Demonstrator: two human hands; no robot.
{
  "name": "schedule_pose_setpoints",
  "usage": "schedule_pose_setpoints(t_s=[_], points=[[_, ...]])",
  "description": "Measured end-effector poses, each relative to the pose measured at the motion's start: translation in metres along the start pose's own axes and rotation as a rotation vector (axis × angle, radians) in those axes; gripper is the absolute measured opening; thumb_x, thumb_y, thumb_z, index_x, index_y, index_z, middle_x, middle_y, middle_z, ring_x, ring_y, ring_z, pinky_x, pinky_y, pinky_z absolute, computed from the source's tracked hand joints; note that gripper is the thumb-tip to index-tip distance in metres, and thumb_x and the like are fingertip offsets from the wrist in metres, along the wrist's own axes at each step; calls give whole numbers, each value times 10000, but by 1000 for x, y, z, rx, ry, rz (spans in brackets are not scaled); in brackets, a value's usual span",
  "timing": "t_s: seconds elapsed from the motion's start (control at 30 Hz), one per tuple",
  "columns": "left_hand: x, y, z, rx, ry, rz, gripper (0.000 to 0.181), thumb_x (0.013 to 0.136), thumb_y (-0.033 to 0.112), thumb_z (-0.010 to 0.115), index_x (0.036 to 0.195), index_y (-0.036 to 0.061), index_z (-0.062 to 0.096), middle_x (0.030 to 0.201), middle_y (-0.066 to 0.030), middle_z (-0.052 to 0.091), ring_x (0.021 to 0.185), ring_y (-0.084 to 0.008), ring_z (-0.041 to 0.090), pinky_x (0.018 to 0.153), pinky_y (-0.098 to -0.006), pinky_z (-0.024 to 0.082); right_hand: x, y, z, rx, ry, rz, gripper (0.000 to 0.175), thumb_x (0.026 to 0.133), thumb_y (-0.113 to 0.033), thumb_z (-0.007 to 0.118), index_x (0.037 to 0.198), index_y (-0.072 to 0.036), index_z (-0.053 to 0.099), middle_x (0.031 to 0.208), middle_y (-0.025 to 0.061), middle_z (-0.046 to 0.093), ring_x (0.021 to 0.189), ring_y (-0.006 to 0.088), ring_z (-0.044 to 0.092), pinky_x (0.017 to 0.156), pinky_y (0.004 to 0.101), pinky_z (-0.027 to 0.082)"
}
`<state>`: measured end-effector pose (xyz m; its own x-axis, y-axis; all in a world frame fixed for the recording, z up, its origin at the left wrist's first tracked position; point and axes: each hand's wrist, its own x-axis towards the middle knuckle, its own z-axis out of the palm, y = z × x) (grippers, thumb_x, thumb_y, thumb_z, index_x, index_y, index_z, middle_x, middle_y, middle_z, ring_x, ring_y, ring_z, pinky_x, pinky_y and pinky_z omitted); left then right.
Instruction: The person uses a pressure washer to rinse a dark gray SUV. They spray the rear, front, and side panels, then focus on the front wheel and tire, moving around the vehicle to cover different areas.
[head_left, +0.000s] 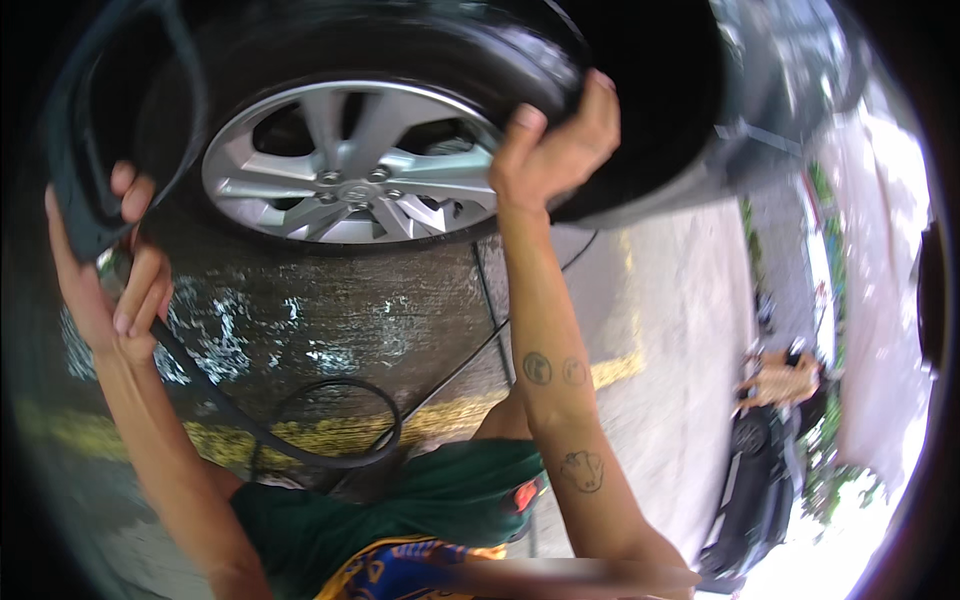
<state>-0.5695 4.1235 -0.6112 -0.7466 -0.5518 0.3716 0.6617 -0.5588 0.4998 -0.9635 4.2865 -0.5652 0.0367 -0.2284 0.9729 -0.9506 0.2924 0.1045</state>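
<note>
In my left hand (124, 277) is the lower end of a black spray gun (71, 191), probably a pressure washer's, with a large looped guard. A black hose (225, 409) leaves this hand and curls towards my lap. My right hand (559, 146) is against the right side of a car's black tyre (480, 56), thumb and fingers spread, with nothing seen in it. Whether it presses on the tread or only rests there is hard to tell. The silver multi-spoke alloy wheel (364, 161) between my hands shows its lug nuts and centre cap.
Wet concrete (322, 300) with glints of water lies below the wheel. A yellow painted line (300, 439) crosses it. The thin hose (457, 367) runs across the ground near my legs. Dark bodywork (780, 75) curves at upper right. A person (780, 379) and a dark car (754, 487) are farther off.
</note>
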Motion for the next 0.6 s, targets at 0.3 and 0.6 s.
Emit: schedule_pose_setpoints(t_s=[0.3,0.6], points=[[10,-8,-31,-261,-125,-63,643,1115,589,268,1227,-30,401,1113,-231,573,303,-187,454,187,-243,234,-4,-8,-1,-65,3,-12,725,1080,-456,383,1503,133,414,1466,339,456,1334,447,487,1123,515,378],[6,1,-59,-269,-113,-102,705,1123,572,213,1367,-67,383,1028,-275,596,308,-231,458,205,-274,268,-6,-5,0,-87,6,-29,715,1093,-444,352,1515,131,395,1478,339,444,1346,443,481,1133,517,380]])
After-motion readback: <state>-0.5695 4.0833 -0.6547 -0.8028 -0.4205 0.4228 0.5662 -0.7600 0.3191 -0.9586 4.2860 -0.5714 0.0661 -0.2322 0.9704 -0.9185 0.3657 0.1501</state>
